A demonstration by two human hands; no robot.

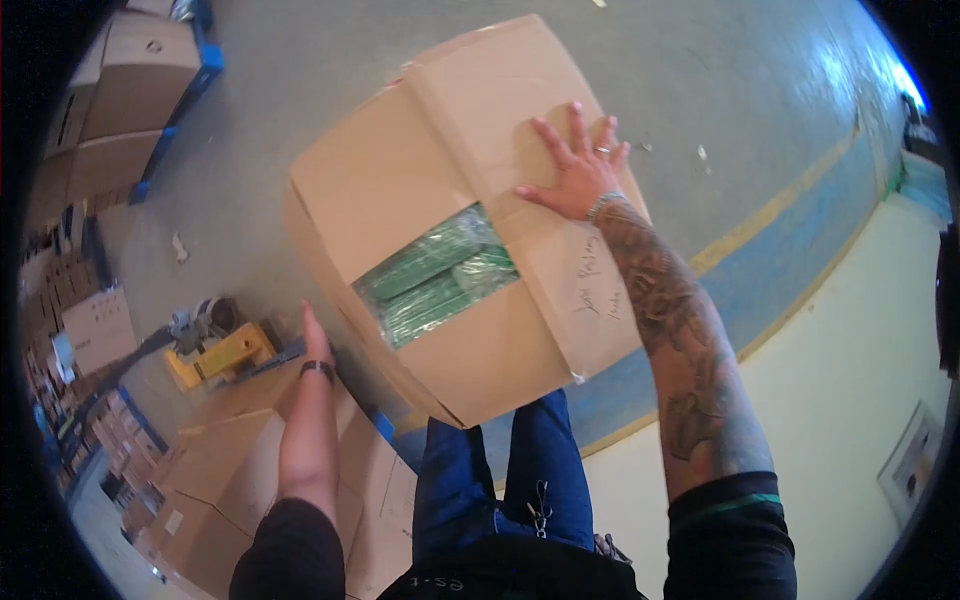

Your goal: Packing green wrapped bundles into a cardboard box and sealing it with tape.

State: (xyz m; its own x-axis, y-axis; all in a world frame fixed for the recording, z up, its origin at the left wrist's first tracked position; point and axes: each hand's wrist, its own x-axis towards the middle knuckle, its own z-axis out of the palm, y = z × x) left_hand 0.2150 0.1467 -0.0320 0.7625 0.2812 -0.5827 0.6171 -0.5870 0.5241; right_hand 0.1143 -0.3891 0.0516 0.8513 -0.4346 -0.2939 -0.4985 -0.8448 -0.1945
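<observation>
In front of my legs is a large cardboard box (390,187). Its flaps are folded over but leave a gap in the middle, and handwriting marks one flap. Through the gap show green items in clear plastic wrap (439,277). My right hand (577,165) lies flat on a top flap with its fingers spread, and it wears a ring. My left hand (318,345) is held edge-on beside the box's left side, its fingers stretched out and gripping nothing visible. Whether it touches the box cannot be made out. What the box rests on is hidden.
Closed cartons (225,457) stand close by on my left. Beyond them is yellow equipment with a wheel (221,356). More cartons (142,75) are stacked on blue pallets at the upper left. Yellow and blue floor markings (787,217) run along the right, beside a pale surface (810,405).
</observation>
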